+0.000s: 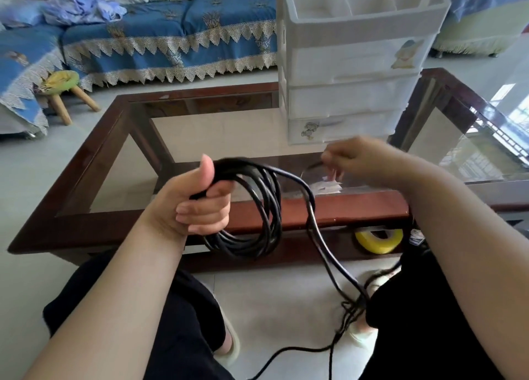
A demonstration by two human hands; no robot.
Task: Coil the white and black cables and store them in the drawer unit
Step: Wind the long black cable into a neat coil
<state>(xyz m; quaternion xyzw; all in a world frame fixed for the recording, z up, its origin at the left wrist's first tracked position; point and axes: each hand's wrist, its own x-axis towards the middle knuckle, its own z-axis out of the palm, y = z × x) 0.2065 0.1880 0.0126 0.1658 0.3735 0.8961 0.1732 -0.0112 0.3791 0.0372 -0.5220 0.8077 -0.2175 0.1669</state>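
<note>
Item: black cable (266, 205), part-coiled. Several loops gathered in the left hand (197, 205), whose fingers curl round the bundle with the thumb upright; the coil hangs below and to the right of the fist, in front of the near edge of the glass-topped coffee table (120, 162).

Loose length: one strand runs from the top of the coil toward the right hand (360, 159), which is raised over the table with fingers bent. It appears to pinch the strand, though blur leaves the exact contact unclear. Further strands drop to the floor between the person's knees and trail off, tangled there.

Item: white drawer unit (355, 64), standing on the table at the far right, behind the right hand. All visible drawers look closed; the divided top tray is open to view.

Item: white cable. Not identifiable in view.

Other: roll of yellow tape (379, 240) under the table; small stool (61, 90) by the blue-covered sofa (160, 35).

Progress, as judged: black cable roughly half wound, the floor length yet to be taken up. Nothing seen stored.
</note>
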